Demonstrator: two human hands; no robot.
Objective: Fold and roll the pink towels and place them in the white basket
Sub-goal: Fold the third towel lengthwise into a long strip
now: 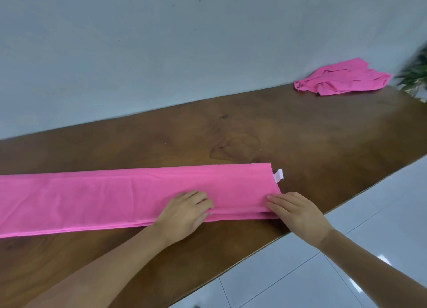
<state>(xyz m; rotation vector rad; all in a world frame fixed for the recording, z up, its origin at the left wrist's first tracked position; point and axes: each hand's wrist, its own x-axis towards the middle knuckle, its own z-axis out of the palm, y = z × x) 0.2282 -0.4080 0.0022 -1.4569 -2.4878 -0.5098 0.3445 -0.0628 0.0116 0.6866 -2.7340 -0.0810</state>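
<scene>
On brown wooden bench point(300, 134), long folded pink towel point(104, 197), left end cut off by frame; my left hand point(184, 212) fingers pinch near fold, right hand point(298, 212) fingers flat on end corner.

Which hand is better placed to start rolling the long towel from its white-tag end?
Probably the right hand: its fingers rest on the towel at the end by the white tag; the left hand sits further toward the middle.
</scene>
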